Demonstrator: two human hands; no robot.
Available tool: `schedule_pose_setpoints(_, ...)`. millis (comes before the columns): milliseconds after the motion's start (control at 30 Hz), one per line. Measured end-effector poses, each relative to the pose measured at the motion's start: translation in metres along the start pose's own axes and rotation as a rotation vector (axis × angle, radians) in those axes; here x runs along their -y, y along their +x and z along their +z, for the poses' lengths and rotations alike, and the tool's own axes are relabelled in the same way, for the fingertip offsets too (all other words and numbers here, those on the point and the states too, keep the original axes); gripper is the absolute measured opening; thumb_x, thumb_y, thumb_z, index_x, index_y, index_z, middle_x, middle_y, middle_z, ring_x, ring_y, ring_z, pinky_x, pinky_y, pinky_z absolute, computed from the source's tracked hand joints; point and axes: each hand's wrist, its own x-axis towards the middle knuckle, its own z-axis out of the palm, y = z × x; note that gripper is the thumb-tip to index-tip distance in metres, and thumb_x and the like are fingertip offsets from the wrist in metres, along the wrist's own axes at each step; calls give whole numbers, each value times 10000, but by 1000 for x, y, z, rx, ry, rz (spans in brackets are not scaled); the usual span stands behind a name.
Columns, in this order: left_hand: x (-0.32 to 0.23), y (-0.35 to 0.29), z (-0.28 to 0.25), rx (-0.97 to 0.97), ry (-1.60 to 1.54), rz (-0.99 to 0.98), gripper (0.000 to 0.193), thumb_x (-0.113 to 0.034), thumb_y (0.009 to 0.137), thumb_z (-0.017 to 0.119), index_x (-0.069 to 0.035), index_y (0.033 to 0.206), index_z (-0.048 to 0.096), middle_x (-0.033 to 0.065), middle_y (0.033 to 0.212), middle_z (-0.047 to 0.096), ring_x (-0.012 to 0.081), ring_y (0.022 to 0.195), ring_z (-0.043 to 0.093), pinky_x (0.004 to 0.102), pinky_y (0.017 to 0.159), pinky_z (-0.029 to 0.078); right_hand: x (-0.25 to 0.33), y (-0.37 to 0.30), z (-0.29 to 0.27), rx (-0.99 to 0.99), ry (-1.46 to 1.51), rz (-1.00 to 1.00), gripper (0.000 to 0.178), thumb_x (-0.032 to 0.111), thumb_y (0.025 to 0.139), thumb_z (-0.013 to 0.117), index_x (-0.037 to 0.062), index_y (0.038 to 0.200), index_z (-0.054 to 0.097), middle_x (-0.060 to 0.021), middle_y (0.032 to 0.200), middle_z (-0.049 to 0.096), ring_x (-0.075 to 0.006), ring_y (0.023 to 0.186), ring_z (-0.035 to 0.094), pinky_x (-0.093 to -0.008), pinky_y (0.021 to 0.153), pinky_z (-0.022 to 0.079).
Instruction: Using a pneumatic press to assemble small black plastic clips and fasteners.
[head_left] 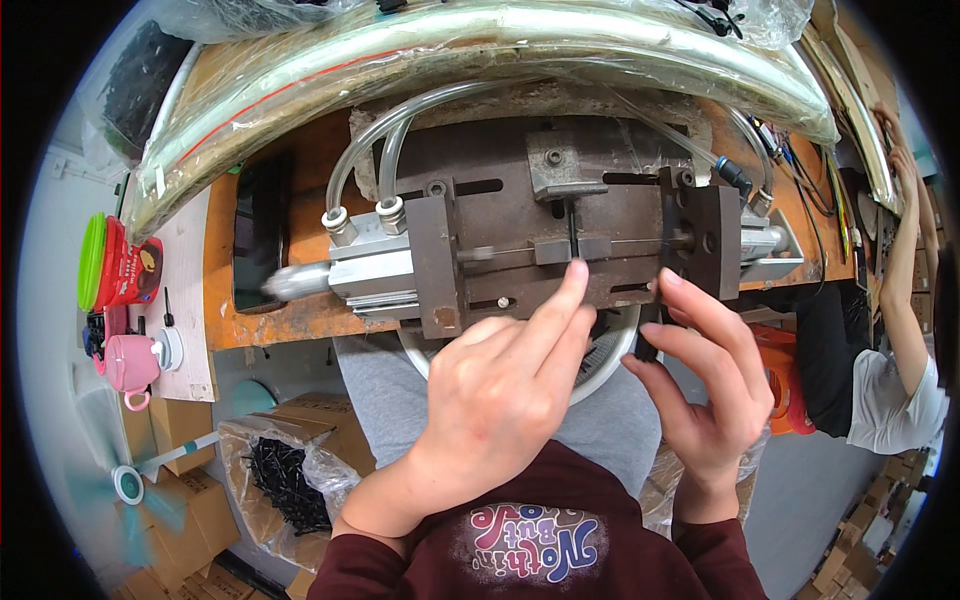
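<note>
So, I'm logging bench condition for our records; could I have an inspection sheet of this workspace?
Surface: worn orange-brown workbench.
Job's things: brown metal fixture, thin black rod at its centre block.
Clutter: pink cup, red-and-green tub, dark flat slab.
Hands: left fingers extended by the centre block; right fingers pinch a dark strip.
Cables: clear hoses arch from the fixture; wires bunch at right.
Surroundings: fan, cardboard boxes, bag of black parts, another person.

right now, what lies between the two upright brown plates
In the head view, a small metal block, thin rods, a bolted bracket and the left fingers lie between the left plate and right plate.
</note>
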Motion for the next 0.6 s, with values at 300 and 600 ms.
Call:
schedule_pose_setpoints(300, -2, -21, -44, 56, -910, -74, 368, -122, 611, 922, 7, 891, 721, 177, 1003, 739, 267, 786, 738, 314, 629, 584, -3, 6, 24, 244, -141, -97, 251, 34, 707, 778, 21, 927, 657, -159, 1248, 671, -196, 656, 642, -293, 592, 496)
schedule_pose_setpoints(600, -34, -19, -57, -282, -1894, 210, 131, -101, 915, 700, -96, 806, 628, 43, 919, 640, 158, 844, 571, 282, 818, 470, 4, 14, 26, 249, -234, -97, 245, 37, 702, 784, 42, 911, 657, -107, 1244, 685, -162, 518, 525, -272, 524, 430)
